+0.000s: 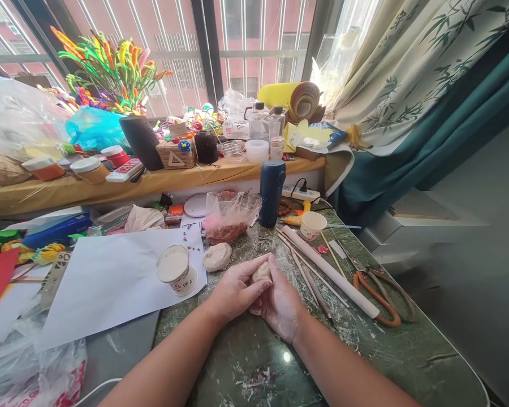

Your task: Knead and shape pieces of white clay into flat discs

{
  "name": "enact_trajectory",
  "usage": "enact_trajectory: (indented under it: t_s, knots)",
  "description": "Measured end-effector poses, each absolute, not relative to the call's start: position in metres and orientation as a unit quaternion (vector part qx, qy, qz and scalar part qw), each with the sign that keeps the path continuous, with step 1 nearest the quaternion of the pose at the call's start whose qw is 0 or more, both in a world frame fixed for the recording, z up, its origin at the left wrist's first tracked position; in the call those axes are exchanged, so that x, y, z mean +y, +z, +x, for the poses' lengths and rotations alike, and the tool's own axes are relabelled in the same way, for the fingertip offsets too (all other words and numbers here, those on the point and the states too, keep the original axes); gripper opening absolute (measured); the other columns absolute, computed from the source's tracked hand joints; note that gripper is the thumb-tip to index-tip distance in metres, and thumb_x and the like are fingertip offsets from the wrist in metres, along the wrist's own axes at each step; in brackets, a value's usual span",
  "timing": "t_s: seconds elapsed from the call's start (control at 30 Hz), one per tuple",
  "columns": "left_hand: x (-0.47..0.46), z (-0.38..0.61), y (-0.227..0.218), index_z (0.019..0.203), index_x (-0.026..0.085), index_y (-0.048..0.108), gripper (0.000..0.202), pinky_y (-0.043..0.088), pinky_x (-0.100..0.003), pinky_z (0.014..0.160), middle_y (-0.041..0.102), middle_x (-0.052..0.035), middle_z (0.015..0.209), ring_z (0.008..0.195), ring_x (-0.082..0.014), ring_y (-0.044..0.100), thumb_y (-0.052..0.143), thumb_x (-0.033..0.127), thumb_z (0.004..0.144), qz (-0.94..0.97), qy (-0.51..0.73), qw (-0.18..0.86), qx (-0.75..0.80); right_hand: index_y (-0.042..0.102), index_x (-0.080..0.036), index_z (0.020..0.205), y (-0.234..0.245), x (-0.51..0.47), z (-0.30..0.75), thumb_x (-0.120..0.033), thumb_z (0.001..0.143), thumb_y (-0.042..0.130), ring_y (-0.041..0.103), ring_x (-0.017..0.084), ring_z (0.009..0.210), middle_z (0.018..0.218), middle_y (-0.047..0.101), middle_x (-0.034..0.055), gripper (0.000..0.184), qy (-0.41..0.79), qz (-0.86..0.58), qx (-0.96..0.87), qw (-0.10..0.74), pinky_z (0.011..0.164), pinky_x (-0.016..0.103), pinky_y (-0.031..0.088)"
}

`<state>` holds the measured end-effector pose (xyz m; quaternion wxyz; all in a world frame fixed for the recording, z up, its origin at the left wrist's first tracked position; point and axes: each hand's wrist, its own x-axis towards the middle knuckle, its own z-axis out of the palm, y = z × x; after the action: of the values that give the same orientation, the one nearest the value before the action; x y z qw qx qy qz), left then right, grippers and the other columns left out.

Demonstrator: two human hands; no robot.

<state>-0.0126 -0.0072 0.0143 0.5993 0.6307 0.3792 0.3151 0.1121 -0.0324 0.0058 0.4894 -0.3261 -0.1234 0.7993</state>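
A small lump of pale dough point(262, 273) is cupped between my two hands, its top showing in the gap near the thumbs. My left hand point(240, 288) wraps round it from the left, fingers closed. From the right, my right hand point(282, 308) closes about the same lump, with white powder on its skin. A larger flattened piece of dough point(217, 257) lies just beyond my left hand. Left of it stands a paper cup filled with white powder point(173, 267), on a white sheet point(106, 282). The underside of the held lump is hidden by my palms.
A white rolling pin point(331, 271), thin sticks point(316, 291) and orange-handled scissors point(382, 297) lie on the right. Behind are a bag of reddish material point(229, 220), a dark blue bottle point(272, 193) and another paper cup point(313, 225). Crowded sill point(195, 178) runs along the window.
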Motion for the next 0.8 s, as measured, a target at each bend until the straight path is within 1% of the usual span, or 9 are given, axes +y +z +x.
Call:
enact_trajectory:
  t_s: [0.17,0.33,0.4,0.47,0.57,0.63,0.67,0.73,0.8]
  knots:
    - [-0.013,-0.007,0.022,0.142,0.021,0.061,0.063,0.048,-0.025,0.043,0.063,0.0016,0.057,0.043,-0.0143,0.056,0.073,0.047,0.086,0.596,0.342,0.614,0.388,0.051,-0.022,0.063,0.005,-0.037,0.107,-0.079,0.070,0.072,0.042,0.010,0.047,0.052,0.048,-0.0051,0.062,0.745,-0.371,-0.144,0.536,0.044,0.022,0.036]
    - [-0.013,-0.008,0.021,0.138,0.022,0.063,0.060,0.040,-0.022,0.034,0.062,0.0022,0.053,0.034,-0.0122,0.050,0.072,0.051,0.086,0.538,0.367,0.655,0.383,0.059,-0.022,0.064,0.006,-0.039,0.108,-0.088,0.074,0.057,0.050,0.015,0.051,0.052,0.052,-0.0007,0.067,0.752,-0.341,-0.243,0.509,0.045,0.028,0.043]
    - [-0.010,-0.011,0.019,0.134,0.021,0.065,0.057,0.037,-0.022,0.031,0.071,-0.0029,0.069,0.032,-0.0082,0.044,0.065,0.056,0.089,0.497,0.402,0.667,0.383,0.066,-0.021,0.071,0.007,-0.037,0.110,-0.091,0.075,0.050,0.056,0.018,0.058,0.060,0.060,0.0032,0.072,0.758,-0.309,-0.285,0.498,0.052,0.031,0.049]
    - [-0.007,-0.014,0.016,0.126,0.021,0.070,0.054,0.039,-0.022,0.033,0.076,-0.0120,0.104,0.041,-0.0078,0.050,0.058,0.060,0.092,0.504,0.428,0.653,0.368,0.069,-0.019,0.078,0.008,-0.036,0.112,-0.089,0.078,0.049,0.060,0.019,0.063,0.068,0.065,0.0052,0.073,0.748,-0.301,-0.303,0.509,0.056,0.032,0.052]
    - [-0.005,-0.015,0.014,0.123,0.023,0.073,0.052,0.051,-0.024,0.047,0.057,-0.0151,0.146,0.087,-0.0230,0.069,0.059,0.062,0.091,0.606,0.422,0.579,0.345,0.070,-0.020,0.092,0.009,-0.035,0.114,-0.075,0.082,0.063,0.062,0.017,0.063,0.072,0.068,0.0021,0.057,0.725,-0.318,-0.285,0.540,0.054,0.029,0.050]
    - [-0.006,-0.013,0.012,0.126,0.024,0.071,0.052,0.059,-0.030,0.069,0.051,-0.0135,0.151,0.120,-0.0321,0.060,0.060,0.061,0.091,0.651,0.438,0.516,0.344,0.070,-0.020,0.095,0.010,-0.036,0.115,-0.066,0.082,0.071,0.060,0.015,0.060,0.071,0.067,-0.0002,0.048,0.733,-0.314,-0.258,0.545,0.050,0.025,0.047]
    - [-0.006,-0.012,0.011,0.127,0.025,0.070,0.050,0.059,-0.033,0.082,0.053,-0.0133,0.148,0.127,-0.0326,0.056,0.059,0.059,0.093,0.655,0.459,0.489,0.349,0.070,-0.019,0.093,0.011,-0.036,0.116,-0.062,0.082,0.073,0.060,0.014,0.059,0.069,0.067,-0.0006,0.044,0.745,-0.304,-0.239,0.543,0.049,0.024,0.046]
    - [-0.007,-0.012,0.010,0.120,0.023,0.071,0.043,0.054,-0.037,0.094,0.061,-0.0126,0.135,0.122,-0.0290,0.058,0.055,0.056,0.096,0.636,0.498,0.461,0.368,0.070,-0.018,0.086,0.015,-0.035,0.119,-0.053,0.083,0.076,0.063,0.014,0.064,0.074,0.070,0.0008,0.036,0.772,-0.273,-0.200,0.538,0.055,0.024,0.051]
    - [-0.006,-0.013,0.011,0.109,0.022,0.072,0.038,0.052,-0.036,0.092,0.067,-0.0100,0.117,0.106,-0.0244,0.063,0.052,0.052,0.099,0.608,0.523,0.443,0.400,0.070,-0.018,0.085,0.020,-0.035,0.124,-0.041,0.081,0.082,0.070,0.016,0.079,0.091,0.075,0.0033,0.026,0.793,-0.243,-0.171,0.532,0.072,0.029,0.059]
